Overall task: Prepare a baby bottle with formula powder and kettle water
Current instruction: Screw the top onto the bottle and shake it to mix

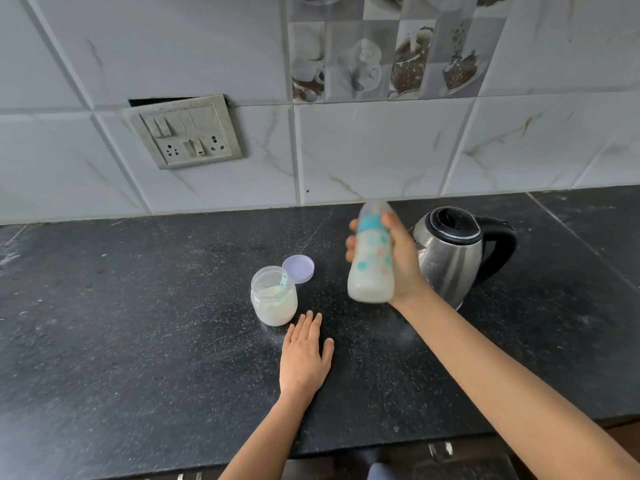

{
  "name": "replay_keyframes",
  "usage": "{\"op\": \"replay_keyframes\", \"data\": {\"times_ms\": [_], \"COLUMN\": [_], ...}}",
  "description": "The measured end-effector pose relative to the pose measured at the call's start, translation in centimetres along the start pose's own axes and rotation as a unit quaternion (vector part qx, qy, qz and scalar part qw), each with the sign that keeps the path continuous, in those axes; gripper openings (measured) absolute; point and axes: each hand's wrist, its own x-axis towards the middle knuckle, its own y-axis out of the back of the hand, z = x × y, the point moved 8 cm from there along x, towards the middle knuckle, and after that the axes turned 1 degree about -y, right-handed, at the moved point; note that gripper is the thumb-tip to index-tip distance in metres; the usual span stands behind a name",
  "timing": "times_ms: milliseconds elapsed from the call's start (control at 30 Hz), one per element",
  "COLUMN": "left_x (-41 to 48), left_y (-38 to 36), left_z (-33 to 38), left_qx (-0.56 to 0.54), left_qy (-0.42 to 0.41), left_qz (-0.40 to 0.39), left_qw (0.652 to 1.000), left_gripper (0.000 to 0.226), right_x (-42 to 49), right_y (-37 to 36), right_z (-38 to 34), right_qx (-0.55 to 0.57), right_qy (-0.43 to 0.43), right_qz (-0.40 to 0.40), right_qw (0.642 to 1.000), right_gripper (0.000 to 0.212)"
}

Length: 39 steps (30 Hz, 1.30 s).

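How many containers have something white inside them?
2. The open clear jar of white powder stands on the black stone counter; the teal-collared patterned baby bottle is gripped by the right hand. The closed steel kettle hides its contents.

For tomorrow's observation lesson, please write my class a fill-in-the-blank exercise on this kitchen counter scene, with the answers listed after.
1. The right hand grips the baby bottle, while the left hand lies flat on the ____.
2. The scoop stands inside the open ____.
3. The ring is worn on the ____ hand.

Answers: counter; jar; left.
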Motion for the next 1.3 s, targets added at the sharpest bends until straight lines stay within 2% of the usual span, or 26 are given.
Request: {"op": "replay_keyframes", "data": {"times_ms": [67, 100, 200, 233, 300, 367, 400, 467, 533, 667, 700, 833, 867, 1000, 1033, 1167, 1233, 1300], "left_x": [0.1, 0.1, 0.1, 0.1, 0.0, 0.1, 0.1, 0.2, 0.0, 0.0, 0.1, 0.1, 0.1, 0.1, 0.1, 0.0, 0.0, 0.1], "left_y": [-0.1, 0.0, -0.1, -0.1, -0.1, -0.2, -0.1, -0.1, -0.1, -0.1, -0.1, -0.1, -0.1, -0.2, -0.1, 0.0, 0.1, -0.1], "left_z": [0.0, -0.1, 0.0, 0.0, -0.1, -0.2, -0.1, -0.1, 0.0, -0.1, -0.1, -0.1, -0.1, -0.1, -0.1, 0.0, 0.0, -0.1], "left_qx": [0.000, 0.001, 0.003, 0.001, -0.003, -0.002, -0.001, 0.000, -0.001, -0.004, -0.004, -0.001, -0.001, -0.002, -0.002, -0.007, -0.008, -0.006], "left_qy": [0.001, 0.001, 0.000, 0.000, 0.002, 0.004, 0.003, 0.001, 0.000, 0.005, 0.005, 0.002, 0.002, 0.004, 0.003, 0.001, 0.002, 0.004], "left_qz": [0.000, 0.000, -0.002, -0.001, -0.003, -0.003, -0.001, -0.002, -0.003, -0.004, -0.004, -0.003, -0.003, -0.006, -0.005, -0.003, -0.004, -0.004], "left_qw": [1.000, 1.000, 1.000, 1.000, 1.000, 1.000, 1.000, 1.000, 1.000, 1.000, 1.000, 1.000, 1.000, 1.000, 1.000, 1.000, 1.000, 1.000], "left_gripper": [0.058, 0.058, 0.058, 0.058, 0.057, 0.058, 0.058, 0.058, 0.058, 0.058, 0.058, 0.058, 0.058, 0.058, 0.058, 0.057, 0.057, 0.058], "right_x": [-1.1, -0.8, 0.4, 0.4, -0.3, -1.4, -1.2, 0.0, 0.7, -0.7, -0.7, 1.0, 1.0, -0.7, -0.3, 1.1, 0.4, -0.8], "right_y": [-1.0, -1.1, -0.1, -0.2, -0.9, -1.8, -2.0, -1.1, -0.1, -1.4, -1.7, -0.5, -0.6, -2.1, -2.2, -1.1, -1.2, -2.0], "right_z": [0.6, 0.3, -0.9, -0.7, 0.9, 1.7, 1.4, 0.2, -0.4, 1.6, 1.5, -0.5, -0.2, 1.7, 1.2, -1.0, 0.3, 1.7], "right_qx": [-0.062, -0.054, 0.055, 0.055, -0.034, -0.112, -0.098, 0.014, 0.088, -0.049, -0.052, 0.081, 0.076, -0.051, -0.041, 0.119, 0.054, -0.045], "right_qy": [0.005, 0.011, 0.016, -0.002, -0.047, -0.047, -0.043, -0.029, -0.022, -0.041, -0.033, -0.009, -0.019, -0.042, -0.035, -0.005, -0.029, -0.037], "right_qz": [-0.045, -0.040, 0.037, 0.037, -0.020, -0.076, -0.075, -0.009, 0.043, -0.053, -0.057, 0.050, 0.046, -0.070, -0.061, 0.043, 0.004, -0.057], "right_qw": [0.997, 0.998, 0.998, 0.998, 0.998, 0.990, 0.991, 0.999, 0.995, 0.997, 0.996, 0.995, 0.996, 0.995, 0.997, 0.992, 0.998, 0.997], "right_gripper": [0.032, 0.032, 0.031, 0.034, 0.044, 0.043, 0.038, 0.030, 0.032, 0.046, 0.048, 0.035, 0.035, 0.045, 0.042, 0.034, 0.030, 0.036]}}
